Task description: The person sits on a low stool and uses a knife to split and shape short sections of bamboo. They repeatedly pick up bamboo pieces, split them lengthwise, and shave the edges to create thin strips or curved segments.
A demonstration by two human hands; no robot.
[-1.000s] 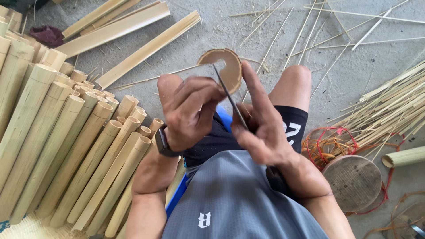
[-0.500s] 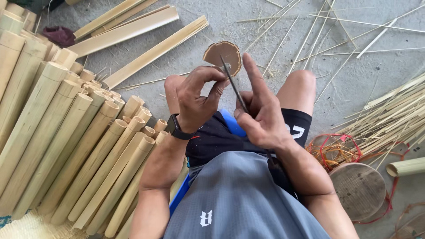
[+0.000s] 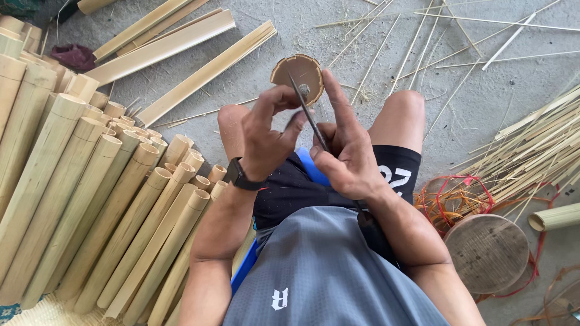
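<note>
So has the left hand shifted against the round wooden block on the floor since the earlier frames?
Yes. The left hand now sits closer to the round wooden block, its fingers reaching its lower edge near the thin blade; earlier it lay further below.

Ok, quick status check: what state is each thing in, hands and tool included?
left hand: raised, fingers curled, fingertips at the thin blade.
right hand: closed around the thin blade, index finger pointing up.
thin blade: held tilted, tip towards the wooden disc.
wooden disc: lying flat on the floor.
bamboo poles: stacked lying down on the left.
round woven lid: flat on the floor.
</note>
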